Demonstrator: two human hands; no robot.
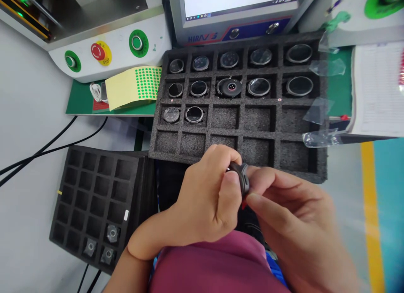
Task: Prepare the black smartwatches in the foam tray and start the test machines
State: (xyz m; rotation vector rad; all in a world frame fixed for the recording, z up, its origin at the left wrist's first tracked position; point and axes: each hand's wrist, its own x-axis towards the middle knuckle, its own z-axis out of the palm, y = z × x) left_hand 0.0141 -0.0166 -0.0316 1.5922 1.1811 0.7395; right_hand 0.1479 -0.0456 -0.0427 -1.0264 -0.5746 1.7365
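Close to my body, in front of the foam tray, a dark round smartwatch case is held on edge between both hands. My left hand grips it from the left, thumb and curled fingers closed on it. The thumb and index finger of my right hand pinch at its right rim. A small red bit shows below the case by the right thumb; what it is I cannot make out. Most of the case is hidden by my fingers. Several watch cases sit in the tray's back rows, one with its sensor side up.
A second foam tray at left holds a few wrapped pieces. Behind are a machine panel with a red stop button, a sheet of green dots and a monitor. Papers lie right; black cables cross the left.
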